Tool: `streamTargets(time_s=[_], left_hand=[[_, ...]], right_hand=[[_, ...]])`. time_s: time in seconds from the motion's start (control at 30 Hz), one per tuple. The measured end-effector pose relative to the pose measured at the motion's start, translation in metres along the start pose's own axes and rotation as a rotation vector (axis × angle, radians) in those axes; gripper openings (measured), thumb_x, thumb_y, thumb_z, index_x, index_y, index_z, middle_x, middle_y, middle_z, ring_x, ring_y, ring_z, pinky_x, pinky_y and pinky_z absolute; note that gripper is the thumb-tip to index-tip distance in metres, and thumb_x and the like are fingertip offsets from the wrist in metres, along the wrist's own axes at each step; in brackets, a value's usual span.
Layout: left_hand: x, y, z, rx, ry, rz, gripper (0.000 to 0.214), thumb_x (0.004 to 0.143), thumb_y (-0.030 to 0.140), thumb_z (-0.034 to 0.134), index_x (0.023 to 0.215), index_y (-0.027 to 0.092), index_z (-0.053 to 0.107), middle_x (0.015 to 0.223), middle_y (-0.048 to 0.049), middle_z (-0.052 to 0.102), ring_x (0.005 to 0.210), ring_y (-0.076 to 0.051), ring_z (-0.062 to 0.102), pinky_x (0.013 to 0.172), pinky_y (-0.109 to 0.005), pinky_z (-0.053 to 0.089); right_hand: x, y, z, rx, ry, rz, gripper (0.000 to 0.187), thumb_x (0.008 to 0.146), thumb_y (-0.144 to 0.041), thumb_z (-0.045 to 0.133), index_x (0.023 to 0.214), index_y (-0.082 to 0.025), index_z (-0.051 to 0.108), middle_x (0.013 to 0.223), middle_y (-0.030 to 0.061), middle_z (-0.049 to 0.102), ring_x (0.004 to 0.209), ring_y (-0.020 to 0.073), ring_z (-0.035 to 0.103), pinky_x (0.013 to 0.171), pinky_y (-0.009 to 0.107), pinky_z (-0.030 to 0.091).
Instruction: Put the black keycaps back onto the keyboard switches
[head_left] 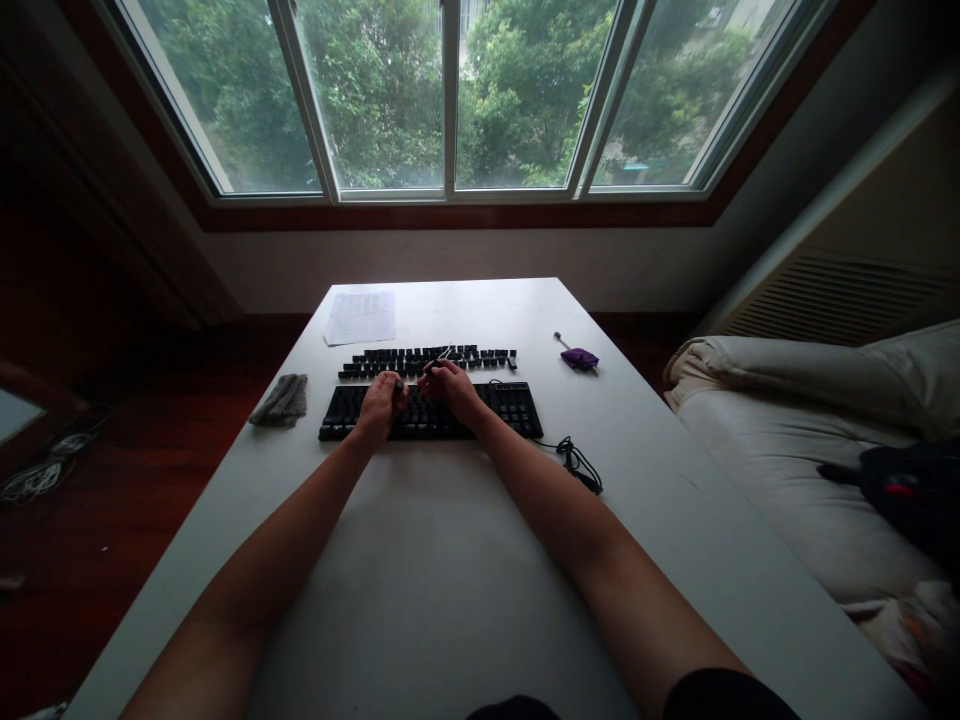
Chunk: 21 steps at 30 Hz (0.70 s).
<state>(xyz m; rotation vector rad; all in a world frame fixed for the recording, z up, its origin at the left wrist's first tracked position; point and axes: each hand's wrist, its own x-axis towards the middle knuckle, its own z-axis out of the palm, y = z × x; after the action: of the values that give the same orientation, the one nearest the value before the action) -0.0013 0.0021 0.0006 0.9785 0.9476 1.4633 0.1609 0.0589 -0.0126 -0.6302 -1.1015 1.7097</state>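
Two hands: left hand [381, 398] curled over the keyboard [510, 408], whether it grips I cannot tell; right hand [450, 385] pinched on a thin tool [439, 358].
Keyboard: mid-surface, nearer the far edge.
Risk: a slipping tool could probably scatter the loose keycaps [480, 357] just behind.

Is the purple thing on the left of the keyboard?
No, the purple thing lies to the right of the keyboard.

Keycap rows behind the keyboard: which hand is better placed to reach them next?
Probably the right hand: it sits nearer the keycap rows, at the far edge of the keyboard, while the left hand rests lower.
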Motion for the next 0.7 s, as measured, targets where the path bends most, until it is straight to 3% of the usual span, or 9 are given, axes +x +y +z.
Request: streamTargets(time_s=[0.17,0.4,0.57,0.7], left_hand=[[0.003,-0.003,-0.003,0.054,-0.004,0.037,0.032,0.086,0.047,0.065,0.09,0.02,0.049,0.067,0.0036,0.058,0.049,-0.007,0.046,0.046,-0.017,0.036],[0.005,-0.009,-0.009,0.188,-0.004,0.098,0.033,0.09,0.05,0.061,0.09,0.019,0.05,0.072,0.001,0.062,0.055,-0.008,0.051,0.052,-0.018,0.041],[0.004,-0.007,-0.009,0.283,0.02,0.129,0.035,0.088,0.052,0.063,0.089,0.019,0.051,0.072,0.0004,0.062,0.057,-0.009,0.055,0.054,-0.02,0.044],[0.004,-0.005,-0.009,0.318,0.034,0.141,0.037,0.086,0.054,0.064,0.085,0.018,0.051,0.072,0.0002,0.062,0.057,-0.01,0.056,0.054,-0.021,0.044]], right_hand=[[0.001,0.004,0.001,-0.095,0.015,-0.076,0.02,0.078,-0.033,0.065,0.091,-0.021,0.058,0.065,-0.0039,0.063,0.052,0.0107,0.056,0.052,0.023,0.046],[-0.003,0.002,0.009,-0.256,-0.051,-0.163,0.025,0.085,-0.041,0.059,0.075,-0.021,0.048,0.058,-0.005,0.055,0.051,0.0109,0.054,0.054,0.023,0.043],[-0.005,-0.001,0.013,-0.346,-0.065,-0.172,0.026,0.09,-0.045,0.049,0.082,-0.021,0.052,0.058,-0.0049,0.051,0.049,0.0106,0.047,0.05,0.023,0.039],[-0.006,-0.001,0.013,-0.499,-0.052,-0.243,0.022,0.087,-0.042,0.054,0.089,-0.02,0.058,0.062,-0.0052,0.046,0.054,0.0101,0.041,0.053,0.022,0.036]])
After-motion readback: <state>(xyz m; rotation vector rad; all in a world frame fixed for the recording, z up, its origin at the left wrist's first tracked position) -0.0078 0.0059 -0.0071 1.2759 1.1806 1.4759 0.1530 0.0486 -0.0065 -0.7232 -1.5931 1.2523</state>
